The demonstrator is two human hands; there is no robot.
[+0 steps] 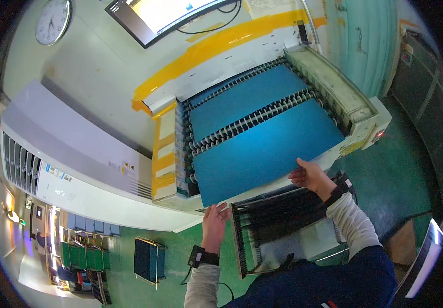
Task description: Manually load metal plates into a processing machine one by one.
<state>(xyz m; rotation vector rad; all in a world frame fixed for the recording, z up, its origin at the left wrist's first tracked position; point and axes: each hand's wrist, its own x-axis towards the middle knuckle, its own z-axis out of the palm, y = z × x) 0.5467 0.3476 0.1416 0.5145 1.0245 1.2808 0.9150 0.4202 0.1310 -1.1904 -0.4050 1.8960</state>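
Note:
A flat blue sheet point(267, 149) lies on the roller bed of a conveyor machine in front of me, its near edge reaching out toward my body. At the sheet's near left corner is my left hand point(214, 222), fingers stretched and a little apart; whether the fingertips touch the corner I cannot tell. Farther right, my right hand point(311, 177) is beside the near edge, thumb raised and fingers extended leftward. Neither hand visibly grips the sheet. A second blue sheet point(247, 100) rests on the rollers point(255, 122) behind the first.
Below the machine's front stands a black slotted rack point(283, 220). The machine's side rail point(334, 84) bounds the right, a white air conditioner point(77, 154) the left. A monitor point(165, 18) hangs above. On the green floor stands a cart point(148, 260) with dark blue panels.

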